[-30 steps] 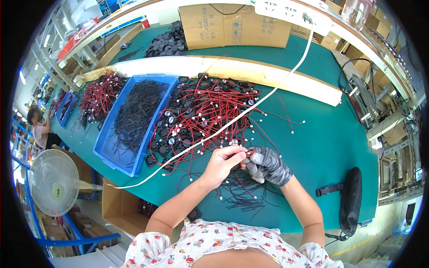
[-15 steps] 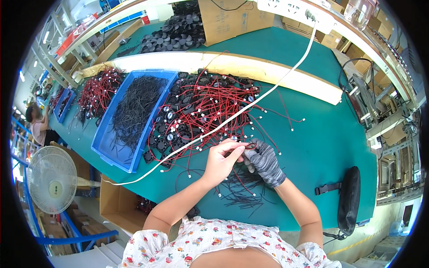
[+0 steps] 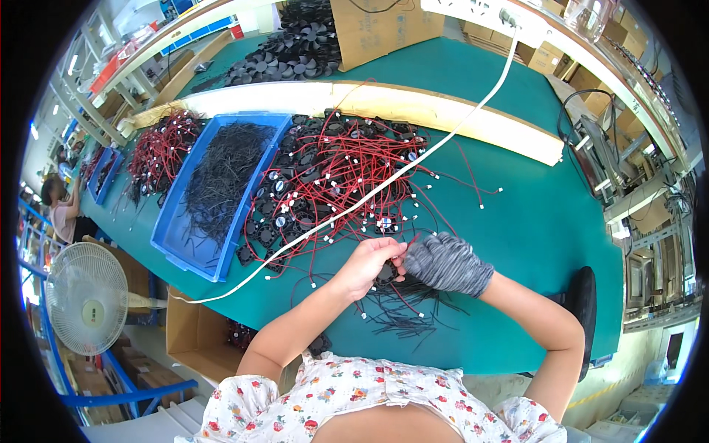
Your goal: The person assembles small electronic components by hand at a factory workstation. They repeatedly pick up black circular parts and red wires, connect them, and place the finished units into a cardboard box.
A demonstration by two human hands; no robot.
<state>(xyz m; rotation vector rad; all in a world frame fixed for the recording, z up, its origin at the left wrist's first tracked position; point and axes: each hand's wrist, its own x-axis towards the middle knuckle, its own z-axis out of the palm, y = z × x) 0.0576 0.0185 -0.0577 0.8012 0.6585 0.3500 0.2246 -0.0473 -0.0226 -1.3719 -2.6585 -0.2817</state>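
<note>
My bare left hand (image 3: 369, 267) is closed, thumb and fingers pinching a small black cooling fan (image 3: 386, 274) by its lead, with the fan partly behind the fingers. Touching its fingertips is my right hand (image 3: 449, 264), in a grey striped glove and closed around the fan's red wire (image 3: 413, 239). What else the gloved fingers cover is hidden. Beneath both hands, loose black thin tubes (image 3: 406, 314) lie spread on the green table (image 3: 517, 251). Just beyond is a heap of small black fans with red wires and white plugs (image 3: 340, 170).
A blue tray (image 3: 164, 247) of black tubes stands left of the heap. A white cable (image 3: 443, 140) crosses over it. At the back runs a pale bar (image 3: 443, 114), with black fan blades (image 3: 295, 55) beyond. A black pouch (image 3: 585, 317) lies right. A standing fan (image 3: 87, 295) is at left.
My right hand has turned, its forearm swinging outward to the right and its elbow now over the pouch. The left hand has shifted slightly down, and the small fan now shows below its fingers.
</note>
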